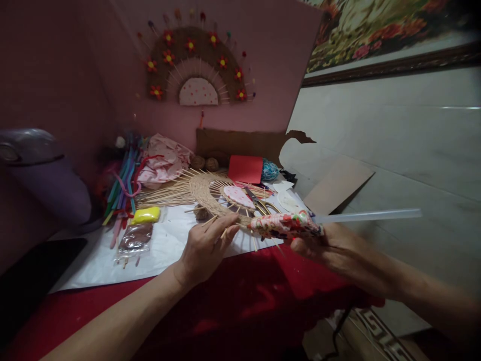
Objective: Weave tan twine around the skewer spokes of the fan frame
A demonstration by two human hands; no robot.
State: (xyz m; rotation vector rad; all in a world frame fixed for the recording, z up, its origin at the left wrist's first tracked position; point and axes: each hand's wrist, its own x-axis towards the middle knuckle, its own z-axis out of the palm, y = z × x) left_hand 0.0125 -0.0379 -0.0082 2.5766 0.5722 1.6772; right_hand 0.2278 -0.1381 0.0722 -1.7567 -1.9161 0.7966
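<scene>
Both hands are closed: our left hand point(205, 248) pinches a stick point(209, 220) at the near rim of the woven sunburst point(203, 193), our right hand point(330, 248) grips the floral glue gun point(285, 224) just right of it, so we judge steady fingers matter.

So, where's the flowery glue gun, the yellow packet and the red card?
flowery glue gun point(285, 224): head view, middle of its patterned body.
yellow packet point(146, 215): head view, centre of its top.
red card point(245, 169): head view, middle of its face.
</scene>
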